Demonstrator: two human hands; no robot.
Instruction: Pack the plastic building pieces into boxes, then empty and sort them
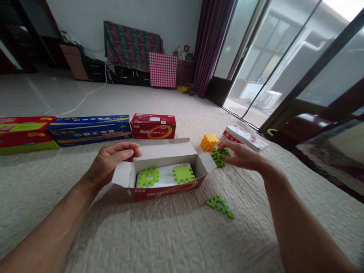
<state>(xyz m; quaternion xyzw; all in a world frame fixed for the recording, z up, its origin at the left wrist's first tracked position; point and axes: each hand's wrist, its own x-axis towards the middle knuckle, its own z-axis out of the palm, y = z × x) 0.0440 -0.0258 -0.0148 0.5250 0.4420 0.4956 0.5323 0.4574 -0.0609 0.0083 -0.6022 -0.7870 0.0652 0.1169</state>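
An open red box with white flaps lies on the cream quilted surface in front of me. Two light green toothed puzzle pieces rest inside it on a white sheet. My left hand holds the box's left flap, fingers curled over it. My right hand pinches a darker green toothed piece just right of the box. An orange toothed piece sits behind that piece. Another green triangular piece lies loose in front of the box.
A shut red box, a long blue box and a red and yellow box line the far edge. A white and red box lies at the right. Glass sliding doors stand on the right.
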